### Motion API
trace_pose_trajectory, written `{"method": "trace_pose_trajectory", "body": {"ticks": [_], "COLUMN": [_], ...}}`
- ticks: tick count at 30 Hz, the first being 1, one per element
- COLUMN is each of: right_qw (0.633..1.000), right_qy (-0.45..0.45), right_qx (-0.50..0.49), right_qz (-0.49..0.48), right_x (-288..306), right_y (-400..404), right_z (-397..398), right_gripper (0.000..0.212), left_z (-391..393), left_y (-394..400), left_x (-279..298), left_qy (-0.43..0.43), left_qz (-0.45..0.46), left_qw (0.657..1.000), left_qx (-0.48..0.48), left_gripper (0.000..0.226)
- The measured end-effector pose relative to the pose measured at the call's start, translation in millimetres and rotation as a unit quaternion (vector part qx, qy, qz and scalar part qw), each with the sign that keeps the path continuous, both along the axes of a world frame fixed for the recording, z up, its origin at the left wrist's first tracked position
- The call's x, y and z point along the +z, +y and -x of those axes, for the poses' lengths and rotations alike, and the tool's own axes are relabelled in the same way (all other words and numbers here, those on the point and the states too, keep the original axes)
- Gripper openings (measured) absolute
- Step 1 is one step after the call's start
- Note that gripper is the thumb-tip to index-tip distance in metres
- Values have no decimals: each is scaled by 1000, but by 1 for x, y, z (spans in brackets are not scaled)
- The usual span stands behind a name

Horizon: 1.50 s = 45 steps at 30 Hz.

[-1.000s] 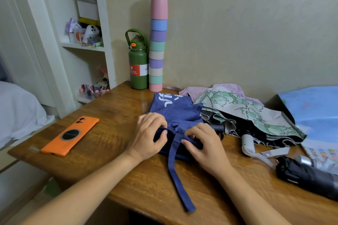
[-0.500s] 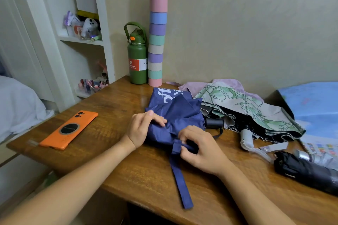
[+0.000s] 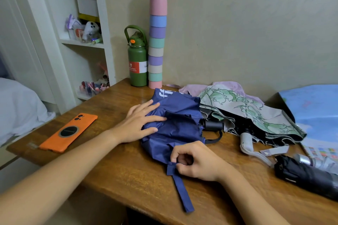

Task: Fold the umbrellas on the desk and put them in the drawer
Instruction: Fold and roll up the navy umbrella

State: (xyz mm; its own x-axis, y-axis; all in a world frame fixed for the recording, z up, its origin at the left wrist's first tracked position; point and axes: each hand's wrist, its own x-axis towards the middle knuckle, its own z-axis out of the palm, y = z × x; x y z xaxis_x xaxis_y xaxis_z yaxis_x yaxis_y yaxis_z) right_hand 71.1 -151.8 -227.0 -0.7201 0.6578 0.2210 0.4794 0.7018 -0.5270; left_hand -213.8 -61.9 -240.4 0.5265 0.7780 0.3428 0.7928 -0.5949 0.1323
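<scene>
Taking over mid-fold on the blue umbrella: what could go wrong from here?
1. The right hand pinches only the strap; the left hand lies flat on the blue umbrella, so the loose canopy may spring open.
2. The strap hangs past the desk edge and could snag.
3. The floral umbrella touches the blue one's handle; wrapping may drag it.

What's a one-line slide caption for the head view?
Left hand flattens the navy umbrella on the desk while the right hand pinches its strap.
</scene>
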Motion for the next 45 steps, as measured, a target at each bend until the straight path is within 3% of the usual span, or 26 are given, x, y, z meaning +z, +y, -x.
{"method": "trace_pose_trajectory", "body": {"ticks": [3,6,9,13,17,20,23,30,34,38,42,45], "right_qw": [1000,1000,996,968,960,953,952,951,949,943,917,915], "right_qy": [-4,9,80,126,30,-62,-54,-43,-32,-68,-64,-60], "right_qx": [-2,-3,-35,-102,-118,-133,-95,17,-39,-119,-148,-133], "right_qz": [-3,0,-12,-193,-254,-264,-286,-306,-311,-303,-364,-376], "right_x": [1,4,7,6,-9,-24,-27,-20,-18,-18,-20,-19], "right_y": [-2,-4,-10,-15,-20,-19,-14,-19,-22,-22,-20,-22], "right_z": [1,1,2,14,39,51,52,50,50,52,56,58], "right_gripper": [13,15,17,4,35,33,16,18,11,32,8,8], "left_z": [-6,-7,-5,-6,-7,-7,-7,-11,-12,-7,-1,-3], "left_y": [0,-1,-1,-1,-4,-6,-5,-2,-3,-3,0,4], "left_x": [-5,-6,-8,-15,-14,-12,-13,-17,-19,-17,-19,-22], "left_qy": [-28,-76,-79,-169,-239,-241,-235,-248,-268,-247,-218,-223], "left_qz": [10,130,171,150,153,162,162,120,66,119,166,148], "left_qw": [999,988,981,973,958,956,957,959,959,961,960,962], "left_qx": [33,44,41,46,49,44,55,65,71,46,48,56], "left_gripper": [46,55,72,71,69,71,72,65,66,68,74,71]}}
